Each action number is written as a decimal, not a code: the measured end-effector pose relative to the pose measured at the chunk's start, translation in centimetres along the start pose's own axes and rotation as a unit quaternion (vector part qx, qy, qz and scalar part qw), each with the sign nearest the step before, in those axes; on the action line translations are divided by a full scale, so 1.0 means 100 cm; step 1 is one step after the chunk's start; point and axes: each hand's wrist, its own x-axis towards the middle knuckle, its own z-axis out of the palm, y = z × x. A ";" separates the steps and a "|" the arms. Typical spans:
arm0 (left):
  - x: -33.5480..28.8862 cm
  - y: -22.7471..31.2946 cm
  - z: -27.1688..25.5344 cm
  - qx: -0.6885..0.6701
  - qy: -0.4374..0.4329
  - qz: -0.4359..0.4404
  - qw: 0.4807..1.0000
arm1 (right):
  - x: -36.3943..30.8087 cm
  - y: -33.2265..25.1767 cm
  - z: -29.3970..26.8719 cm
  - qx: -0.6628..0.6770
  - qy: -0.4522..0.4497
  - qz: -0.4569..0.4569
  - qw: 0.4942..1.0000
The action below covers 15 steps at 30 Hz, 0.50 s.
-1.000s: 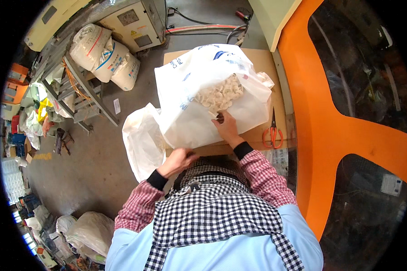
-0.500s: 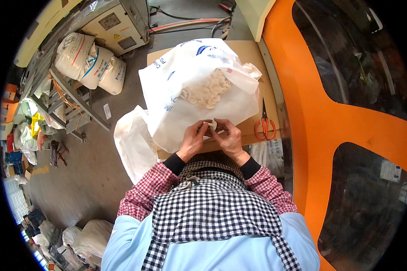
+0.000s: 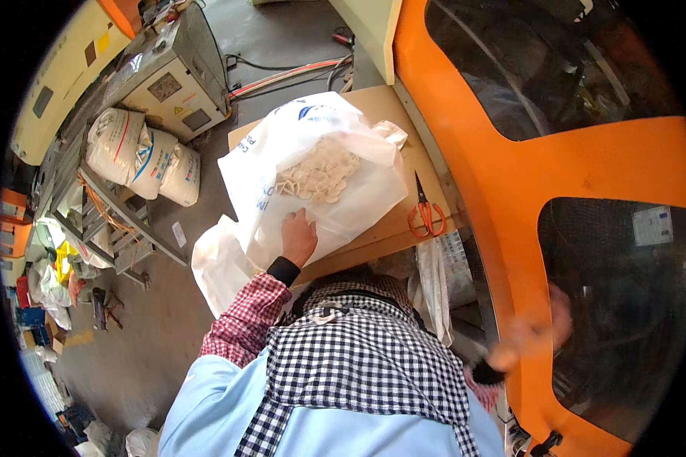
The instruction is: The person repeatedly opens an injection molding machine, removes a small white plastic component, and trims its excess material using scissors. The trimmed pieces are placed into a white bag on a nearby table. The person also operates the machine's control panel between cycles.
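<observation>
Step in hand, as I judge it: picking among the small pale pieces (image 3: 320,174), heaped in the mouth of the white bag (image 3: 351,219) on the cardboard-topped counter (image 3: 395,221). My left fingers (image 3: 298,222) lie over the bag's near side, just short of the heap, part open, lightly bent; nothing shows in them, undersides hidden. My right fingers (image 3: 512,344) are out beside the orange machine panel (image 3: 617,164), well apart from the bag; too blurred to tell their opening or hold. Next move likely calls for a light left pinch on one piece.
</observation>
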 end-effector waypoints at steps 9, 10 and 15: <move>0.049 0.014 0.033 0.073 -0.096 0.006 0.993 | -0.023 0.080 -0.214 -0.461 0.314 0.231 0.797; 0.045 0.011 0.036 0.063 -0.105 0.005 0.992 | -0.027 0.087 -0.219 -0.457 0.308 0.253 0.795; 0.021 0.000 0.027 0.010 -0.106 0.066 0.992 | -0.033 0.111 -0.237 -0.457 0.290 0.310 0.782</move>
